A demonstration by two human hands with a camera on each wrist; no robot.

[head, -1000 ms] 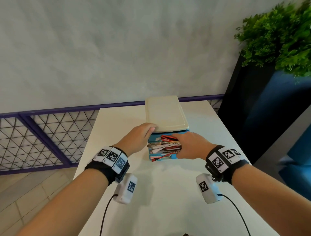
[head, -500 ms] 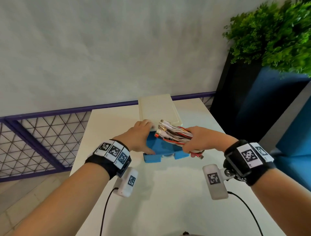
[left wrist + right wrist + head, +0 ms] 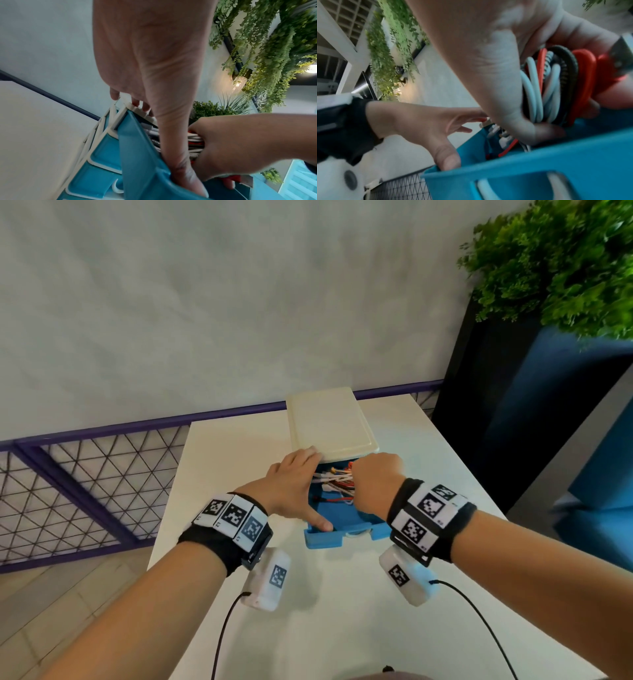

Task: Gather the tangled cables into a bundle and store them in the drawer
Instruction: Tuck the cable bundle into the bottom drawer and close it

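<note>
A blue drawer (image 3: 342, 537) stands pulled out of a small white-topped drawer unit (image 3: 330, 422) on the white table (image 3: 308, 611). My right hand (image 3: 373, 484) grips a bundle of red, white and black cables (image 3: 337, 479) and holds it down inside the drawer. The coiled cable bundle (image 3: 556, 88) shows in its grip above the blue drawer front (image 3: 522, 169). My left hand (image 3: 294, 484) lies flat along the drawer's left side. Its thumb touches the front-left corner and its fingertips reach the unit's top edge. The drawer wall (image 3: 142, 155) runs beside that thumb.
A dark planter (image 3: 496, 405) with a green plant (image 3: 565, 261) stands right of the table. A purple railing with wire mesh (image 3: 85, 474) runs behind and to the left. More blue drawers (image 3: 102, 162) sit lower in the unit.
My right hand took the cable bundle up out of the drawer half a second ago and has now lowered it back inside. My left hand stayed at the drawer's left side.
</note>
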